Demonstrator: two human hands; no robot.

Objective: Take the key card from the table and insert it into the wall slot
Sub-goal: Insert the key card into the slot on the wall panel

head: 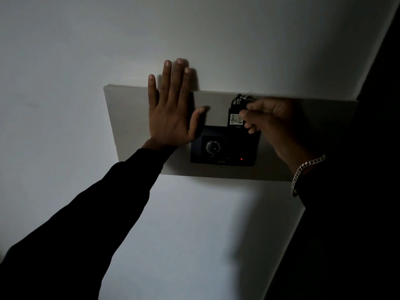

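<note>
A: Where is the key card [236,114] right now?

B: Upright at the top edge of the dark wall unit [224,146], towards its right corner — the right hand [270,120] pinches it by the side, thumb and fingers closed on it just beside the white label. Its lower end meets the unit; how deep it sits in the slot I cannot tell, the room is too dim.

A: And the other hand?

B: The left hand [171,107] lies flat and spread on the pale panel [129,118] that carries the unit, fingertips reaching past the panel's top edge onto the wall, thumb pointing towards the card. It holds nothing.

A: What could go wrong from here?

B: The card may go in tilted and jam at the slot mouth — the pinch is off to one side, so a push could twist it. In this light the slot is hard to see, so the card may also slide down the face instead of entering. The key ring [243,98] at its top could snag the fingers. A red light [241,158] glows near the unit's bottom right corner; I judge the card not yet seated.
</note>
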